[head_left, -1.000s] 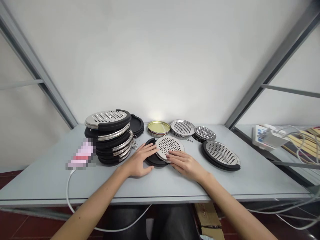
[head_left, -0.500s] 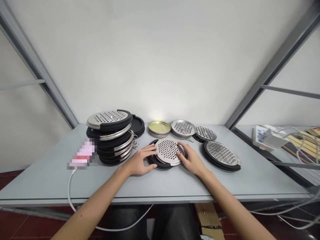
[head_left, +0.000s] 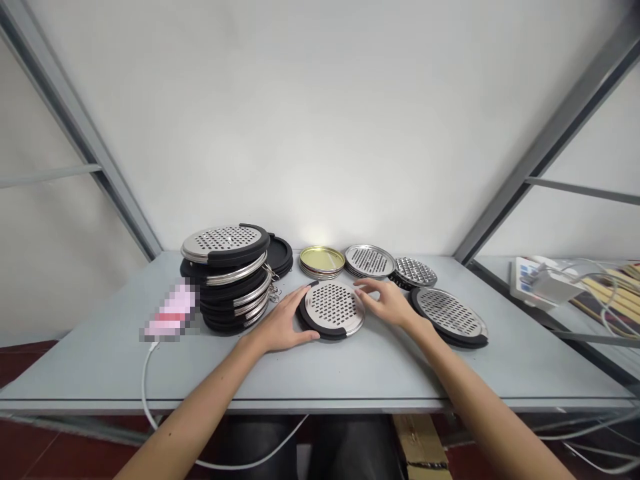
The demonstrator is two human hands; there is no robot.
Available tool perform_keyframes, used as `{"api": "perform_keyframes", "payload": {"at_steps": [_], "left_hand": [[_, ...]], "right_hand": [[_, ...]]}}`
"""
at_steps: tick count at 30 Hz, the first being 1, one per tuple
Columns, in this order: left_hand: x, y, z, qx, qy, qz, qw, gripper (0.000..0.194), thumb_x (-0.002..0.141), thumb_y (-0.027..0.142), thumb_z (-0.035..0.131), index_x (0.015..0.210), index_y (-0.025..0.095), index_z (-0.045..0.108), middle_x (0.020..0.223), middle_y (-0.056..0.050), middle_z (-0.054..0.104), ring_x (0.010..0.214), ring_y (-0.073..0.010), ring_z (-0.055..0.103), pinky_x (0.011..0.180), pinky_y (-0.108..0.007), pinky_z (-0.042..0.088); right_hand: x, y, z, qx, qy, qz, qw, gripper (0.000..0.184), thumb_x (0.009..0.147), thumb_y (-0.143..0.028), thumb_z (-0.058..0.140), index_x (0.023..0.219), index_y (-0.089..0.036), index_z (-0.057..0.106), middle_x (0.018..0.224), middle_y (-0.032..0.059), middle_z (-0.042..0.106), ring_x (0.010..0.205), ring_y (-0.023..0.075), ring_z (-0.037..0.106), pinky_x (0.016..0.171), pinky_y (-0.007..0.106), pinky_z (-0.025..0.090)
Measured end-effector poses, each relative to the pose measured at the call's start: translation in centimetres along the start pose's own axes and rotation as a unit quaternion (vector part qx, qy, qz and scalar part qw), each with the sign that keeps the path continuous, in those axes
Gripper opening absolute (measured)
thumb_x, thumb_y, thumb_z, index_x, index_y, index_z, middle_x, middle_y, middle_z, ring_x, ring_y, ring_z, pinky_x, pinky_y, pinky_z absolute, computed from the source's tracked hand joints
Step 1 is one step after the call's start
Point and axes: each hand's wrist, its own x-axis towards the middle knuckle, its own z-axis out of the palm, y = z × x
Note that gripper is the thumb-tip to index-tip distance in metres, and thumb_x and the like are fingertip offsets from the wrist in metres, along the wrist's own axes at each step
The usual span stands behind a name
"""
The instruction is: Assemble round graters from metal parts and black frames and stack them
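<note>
A round metal grater (head_left: 334, 305) with a black half-rim lies flat on the table in front of me. My left hand (head_left: 285, 323) holds its black left edge, fingers along the back and thumb at the front. Beside its right edge, my right hand (head_left: 385, 301) hovers with bent, parted fingers and nothing in it. Another black-rimmed grater (head_left: 450, 313) lies to the right, partly behind my right forearm. A tall stack of such graters (head_left: 227, 277) stands on the left, with metal hooks (head_left: 274, 287) hanging at its side.
Along the wall sit black round trays (head_left: 279, 253), gold-coloured lids (head_left: 321, 259), loose grater discs (head_left: 370, 260) and a coarse grater disc (head_left: 415, 271). A blurred pink object with a white cable (head_left: 146, 380) lies at left. A white power strip (head_left: 537, 283) is beyond the right frame post.
The metal disc, earlier shifted right over the black rim, now sits evenly inside it. My right hand has come off the disc; my left fingers have moved from its top to the edge.
</note>
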Motion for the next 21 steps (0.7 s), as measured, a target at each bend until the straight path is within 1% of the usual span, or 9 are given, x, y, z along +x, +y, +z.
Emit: {"api": "perform_keyframes", "payload": {"at_steps": [2,3,4,6,9,11,13,17,21], "left_hand": [[0.0,-0.1,0.0,0.007,-0.002,0.000,1.000,0.097,0.075,0.055,0.071,0.150,0.020,0.021,0.153,-0.014,0.031,0.140,-0.0329,0.030,0.116,-0.050,0.028],[0.1,-0.1,0.0,0.011,-0.002,0.000,1.000,0.097,0.074,0.056,0.071,0.150,0.020,0.022,0.152,-0.014,0.031,0.140,-0.0331,0.030,0.115,-0.050,0.028],[0.1,-0.2,0.0,0.014,-0.001,0.001,1.000,0.097,0.074,0.057,0.071,0.150,0.020,0.023,0.152,-0.014,0.032,0.140,-0.0333,0.031,0.115,-0.050,0.029],[0.2,-0.3,-0.1,0.020,0.006,0.004,1.000,0.097,0.073,0.057,0.072,0.149,0.020,0.024,0.151,-0.014,0.034,0.139,-0.0335,0.032,0.115,-0.050,0.029],[0.2,-0.3,-0.1,0.030,0.022,0.002,0.999,0.093,0.075,0.055,0.070,0.148,0.019,0.026,0.150,-0.014,0.036,0.138,-0.0328,0.033,0.115,-0.049,0.029],[0.2,-0.3,-0.2,0.034,0.030,0.001,0.999,0.088,0.078,0.053,0.068,0.147,0.018,0.027,0.149,-0.014,0.037,0.138,-0.0319,0.033,0.115,-0.048,0.029],[0.1,-0.3,-0.2,0.032,0.033,0.003,0.999,0.084,0.080,0.050,0.067,0.147,0.018,0.028,0.148,-0.015,0.038,0.137,-0.0314,0.035,0.114,-0.048,0.030],[0.0,-0.1,-0.3,0.019,0.035,-0.009,0.999,0.082,0.079,0.047,0.068,0.146,0.018,0.030,0.147,-0.015,0.040,0.135,-0.0321,0.038,0.113,-0.049,0.032],[0.1,0.0,-0.3,0.010,0.030,-0.028,0.999,0.084,0.076,0.047,0.071,0.145,0.019,0.032,0.146,-0.014,0.042,0.134,-0.0319,0.040,0.112,-0.048,0.034]], "right_hand": [[0.7,0.6,0.2,0.001,0.043,-0.005,0.999,0.027,0.088,-0.038,0.052,0.099,-0.021,0.070,0.089,0.0057,0.076,0.082,0.0244,0.072,0.076,0.038,0.055],[0.8,0.8,0.4,0.008,0.057,-0.009,0.998,0.027,0.088,-0.038,0.052,0.099,-0.021,0.070,0.092,0.0064,0.076,0.086,0.0247,0.071,0.079,0.039,0.055],[0.8,1.0,0.6,0.017,0.057,-0.017,0.998,0.028,0.088,-0.038,0.053,0.101,-0.020,0.070,0.097,0.0073,0.075,0.092,0.0253,0.070,0.083,0.040,0.055],[0.3,1.4,0.8,0.031,0.018,-0.036,0.999,0.036,0.084,-0.042,0.060,0.111,-0.019,0.067,0.112,0.0098,0.071,0.105,0.0275,0.066,0.092,0.043,0.052],[-0.7,1.8,0.8,0.051,-0.054,-0.052,0.996,0.062,0.076,-0.047,0.070,0.130,-0.020,0.056,0.133,0.0128,0.059,0.122,0.0317,0.056,0.103,0.051,0.044],[-1.1,2.0,0.8,0.081,-0.086,-0.048,0.992,0.076,0.071,-0.048,0.075,0.137,-0.021,0.049,0.140,0.0138,0.053,0.128,0.0330,0.051,0.107,0.054,0.041],[-1.2,2.1,0.8,0.115,-0.112,-0.042,0.986,0.086,0.068,-0.047,0.078,0.141,-0.020,0.043,0.143,0.0149,0.049,0.130,0.0329,0.049,0.109,0.054,0.038],[-1.1,2.0,1.0,0.152,-0.133,-0.037,0.979,0.096,0.063,-0.044,0.082,0.145,-0.018,0.038,0.145,0.0170,0.046,0.132,0.0336,0.045,0.112,0.055,0.033],[-1.0,1.5,1.4,0.185,-0.119,-0.026,0.975,0.098,0.060,-0.041,0.085,0.143,-0.018,0.040,0.142,0.0181,0.049,0.129,0.0339,0.049,0.110,0.054,0.037]]}}
